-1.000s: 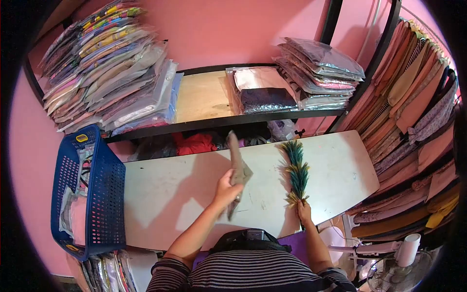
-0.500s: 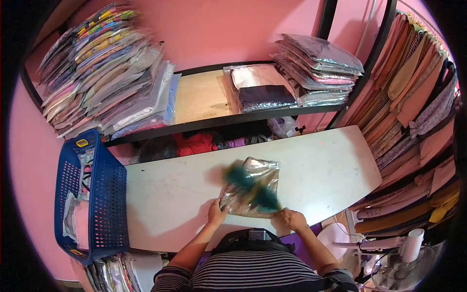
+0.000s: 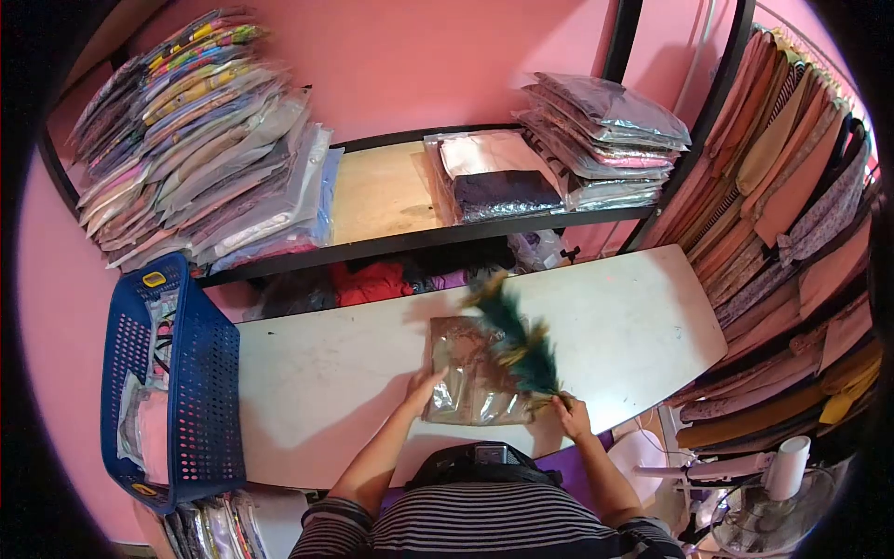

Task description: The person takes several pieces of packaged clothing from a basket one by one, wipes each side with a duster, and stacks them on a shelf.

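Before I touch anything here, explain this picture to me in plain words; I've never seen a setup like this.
There is no machine here: the arms belong to a person working with bare hands. The picture comes from a camera worn on that person's head, looking forward and down, so you see roughly what they see.

The right hand grips a feather duster, blurred in places and partly over a clear-wrapped brownish garment. That package lies flat on the white table, with the left hand at its left edge. A blue basket holding more packages stands at the table's left end. Behind is a shelf of wrapped clothes; at right, garments hang in a row.
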`<state>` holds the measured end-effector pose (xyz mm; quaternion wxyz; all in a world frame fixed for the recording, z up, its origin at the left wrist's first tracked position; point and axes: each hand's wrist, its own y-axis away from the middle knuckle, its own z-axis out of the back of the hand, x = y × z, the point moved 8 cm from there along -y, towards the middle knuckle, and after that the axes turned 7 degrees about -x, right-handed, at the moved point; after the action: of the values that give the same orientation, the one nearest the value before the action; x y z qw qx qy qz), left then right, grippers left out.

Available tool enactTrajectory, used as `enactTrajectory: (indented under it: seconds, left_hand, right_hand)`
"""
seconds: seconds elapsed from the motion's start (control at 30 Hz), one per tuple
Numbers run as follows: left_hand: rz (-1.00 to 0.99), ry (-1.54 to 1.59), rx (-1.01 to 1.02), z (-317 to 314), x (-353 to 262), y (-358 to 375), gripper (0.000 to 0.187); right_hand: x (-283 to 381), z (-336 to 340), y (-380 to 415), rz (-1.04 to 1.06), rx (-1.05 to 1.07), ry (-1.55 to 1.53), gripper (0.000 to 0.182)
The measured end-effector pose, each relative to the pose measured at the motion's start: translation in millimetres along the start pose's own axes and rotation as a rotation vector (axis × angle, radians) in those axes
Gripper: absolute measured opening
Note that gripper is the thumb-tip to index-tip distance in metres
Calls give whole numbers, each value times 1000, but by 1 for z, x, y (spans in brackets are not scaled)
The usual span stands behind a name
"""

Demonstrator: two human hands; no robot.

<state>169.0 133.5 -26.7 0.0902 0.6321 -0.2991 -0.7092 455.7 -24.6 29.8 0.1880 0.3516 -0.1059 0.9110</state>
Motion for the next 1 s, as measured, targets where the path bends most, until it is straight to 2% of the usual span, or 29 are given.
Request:
enactTrajectory:
  seconds: [0.07,0.1,0.13,0.2,0.23,0.27,0.33,0.37,0.43,0.47,0.53,0.63,0.7,0.77,0.8,0.83,0.87,0.93,1.0]
  left_hand:
    - [-137,207,-219,4,-15,-16,45]
    - [-231,-53,-320,4,-22,-20,49]
    - [-235,-47,-315,-3,-19,-22,49]
    - [-658,-52,-291,-20,-50,-8,49]
    - [-641,-103,-281,-23,-61,11,47]
    - [-639,-108,-274,-23,-58,14,47]
    - [-746,-406,-684,7,-46,40,47]
    - [-749,-414,-674,14,-38,44,47]
    - [-802,-547,-668,25,-31,53,51]
    - [-804,-552,-660,31,-26,55,51]
    - [-375,-333,-379,36,8,39,56]
    - [-398,-284,-346,38,11,42,54]
    - [-427,-256,-320,40,17,32,53]
    - [-777,-100,-433,47,12,32,47]
    - [-780,-93,-436,48,9,35,47]
    - [-558,-119,-342,45,17,30,48]
    - [-334,-145,-245,40,29,29,48]
    - [-326,-64,-186,33,30,33,50]
    - [-365,-280,-254,33,26,36,51]
  right_hand:
    - [-32,2,2,-180,-66,-332,30]
    - [-36,6,4,-276,-104,-398,29]
    - [-34,13,5,-273,-110,-393,29]
    - [-20,32,9,-192,-147,-217,28]
    - [-15,33,11,-103,-117,-133,23]
    - [-16,33,14,-111,-121,-134,23]
    - [10,14,26,178,33,189,19]
    - [16,3,34,248,79,242,18]
    - [14,-14,37,215,135,350,18]
    - [8,-24,39,191,199,463,18]
    - [5,-11,22,1,143,526,20]
    - [9,-9,20,10,138,518,22]
    - [28,-25,39,258,366,461,23]
    - [26,-22,40,270,413,441,24]
    - [26,-22,41,278,466,421,24]
    - [36,-12,34,278,372,384,22]
    - [42,-16,30,278,375,387,22]
    - [44,-14,17,87,173,306,18]
    - [39,-20,12,81,117,295,17]
